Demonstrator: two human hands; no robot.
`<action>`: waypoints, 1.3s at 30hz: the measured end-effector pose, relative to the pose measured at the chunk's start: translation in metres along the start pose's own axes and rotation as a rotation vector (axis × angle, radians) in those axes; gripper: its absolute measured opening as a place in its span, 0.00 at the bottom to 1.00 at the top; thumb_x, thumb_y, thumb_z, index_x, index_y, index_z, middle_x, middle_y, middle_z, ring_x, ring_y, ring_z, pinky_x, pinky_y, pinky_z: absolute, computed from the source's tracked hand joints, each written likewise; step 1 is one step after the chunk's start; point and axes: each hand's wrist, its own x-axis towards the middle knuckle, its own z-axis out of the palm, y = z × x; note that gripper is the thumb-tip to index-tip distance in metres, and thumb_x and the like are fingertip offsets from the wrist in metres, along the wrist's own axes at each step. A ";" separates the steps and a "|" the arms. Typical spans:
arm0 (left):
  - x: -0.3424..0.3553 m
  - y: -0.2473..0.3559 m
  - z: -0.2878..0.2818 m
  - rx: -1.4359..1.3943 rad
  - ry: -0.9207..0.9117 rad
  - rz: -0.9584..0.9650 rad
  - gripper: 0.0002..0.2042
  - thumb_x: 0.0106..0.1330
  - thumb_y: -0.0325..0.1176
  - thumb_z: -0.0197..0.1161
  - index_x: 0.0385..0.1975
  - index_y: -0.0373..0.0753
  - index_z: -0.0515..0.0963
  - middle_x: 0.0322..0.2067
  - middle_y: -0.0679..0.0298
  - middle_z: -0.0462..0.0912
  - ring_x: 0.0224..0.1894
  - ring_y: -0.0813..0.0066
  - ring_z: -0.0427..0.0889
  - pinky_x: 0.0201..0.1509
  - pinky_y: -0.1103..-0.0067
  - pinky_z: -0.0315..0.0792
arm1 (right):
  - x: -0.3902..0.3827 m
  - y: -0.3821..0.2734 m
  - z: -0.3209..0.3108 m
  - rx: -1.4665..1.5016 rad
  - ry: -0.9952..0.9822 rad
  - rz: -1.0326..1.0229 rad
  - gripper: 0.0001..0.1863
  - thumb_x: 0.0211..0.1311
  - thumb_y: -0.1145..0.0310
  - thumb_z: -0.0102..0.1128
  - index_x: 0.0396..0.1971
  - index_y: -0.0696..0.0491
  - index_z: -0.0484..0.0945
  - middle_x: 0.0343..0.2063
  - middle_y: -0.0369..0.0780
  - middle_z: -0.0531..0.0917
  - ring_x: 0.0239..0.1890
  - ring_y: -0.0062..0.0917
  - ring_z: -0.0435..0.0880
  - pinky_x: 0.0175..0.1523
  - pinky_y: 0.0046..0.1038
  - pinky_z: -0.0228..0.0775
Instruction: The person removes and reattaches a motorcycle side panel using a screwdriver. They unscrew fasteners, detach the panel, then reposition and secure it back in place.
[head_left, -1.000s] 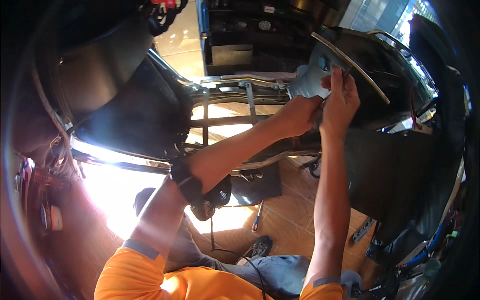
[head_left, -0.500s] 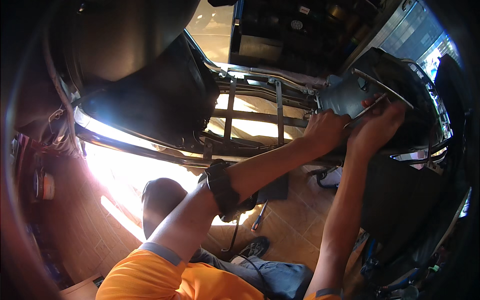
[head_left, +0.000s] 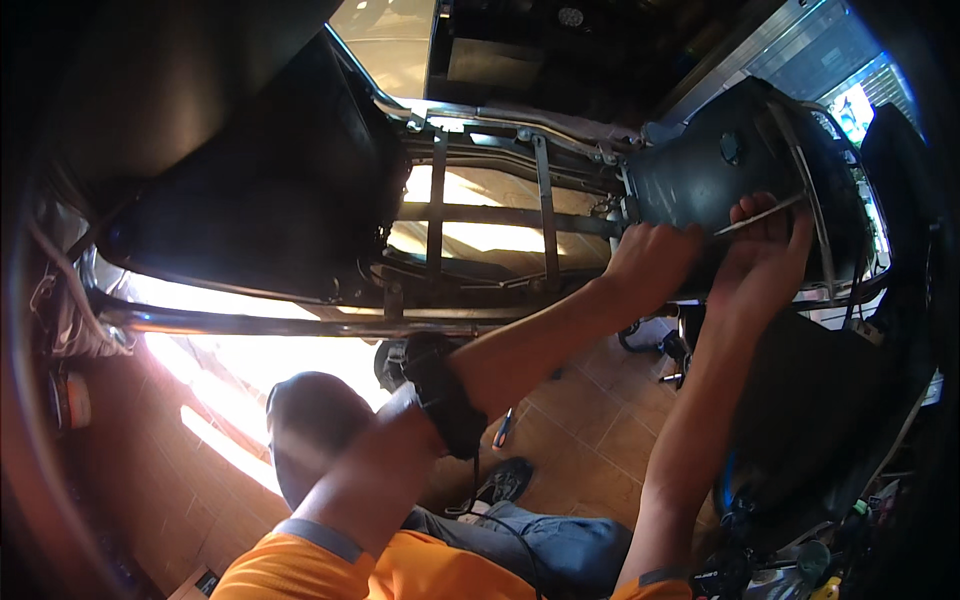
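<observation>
Both my arms reach to the right over a metal vehicle frame [head_left: 545, 190]. My left hand [head_left: 655, 262] is closed in a fist beside the dark, smooth body part [head_left: 690, 180]; what lies inside its fingers is hidden. A thin T-shaped metal wrench [head_left: 765, 214] has its shaft running from near that fist to a long crossbar on the right. My right hand [head_left: 760, 255] is turned palm up, with its fingers curled about the shaft. The fastener or tip at the wrench's end cannot be made out.
A large black panel [head_left: 260, 190] covers the left of the frame. A screwdriver [head_left: 503, 430] with an orange and blue handle lies on the tiled floor [head_left: 570, 440]. Assorted tools [head_left: 800, 570] fill the lower right corner. A black strap [head_left: 445, 395] wraps my left arm.
The T-shaped wrench has turned: its crossbar went from slanting to nearly upright in the picture. My right hand has turned with it. The view has shifted, while my left hand stays beside the body part.
</observation>
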 end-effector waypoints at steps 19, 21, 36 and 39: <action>-0.015 0.016 0.015 -0.185 0.130 -0.012 0.15 0.61 0.22 0.61 0.48 0.28 0.71 0.37 0.52 0.83 0.43 0.59 0.87 0.41 0.68 0.82 | 0.043 -0.010 -0.023 0.066 -0.687 0.294 0.19 0.82 0.57 0.42 0.32 0.52 0.75 0.17 0.32 0.69 0.21 0.18 0.65 0.38 0.25 0.60; -0.011 0.016 0.005 -0.137 -0.016 -0.036 0.11 0.61 0.23 0.61 0.43 0.32 0.72 0.36 0.52 0.83 0.43 0.58 0.87 0.40 0.68 0.82 | 0.019 -0.005 -0.019 -0.065 -0.385 0.116 0.19 0.81 0.55 0.43 0.40 0.54 0.76 0.22 0.34 0.74 0.28 0.21 0.72 0.44 0.28 0.67; -0.003 0.014 0.007 -0.168 0.167 0.016 0.05 0.63 0.26 0.61 0.36 0.36 0.75 0.29 0.54 0.85 0.30 0.50 0.87 0.35 0.64 0.81 | 0.004 0.017 -0.004 -0.276 -0.109 -0.178 0.24 0.77 0.54 0.57 0.59 0.59 0.72 0.37 0.38 0.78 0.39 0.22 0.78 0.52 0.28 0.73; -0.001 0.005 0.003 -0.181 0.122 0.048 0.04 0.63 0.28 0.62 0.35 0.36 0.76 0.29 0.53 0.85 0.30 0.51 0.87 0.35 0.63 0.81 | -0.002 0.013 0.000 -0.287 -0.130 -0.162 0.24 0.78 0.55 0.56 0.61 0.59 0.71 0.37 0.37 0.79 0.40 0.21 0.78 0.54 0.29 0.73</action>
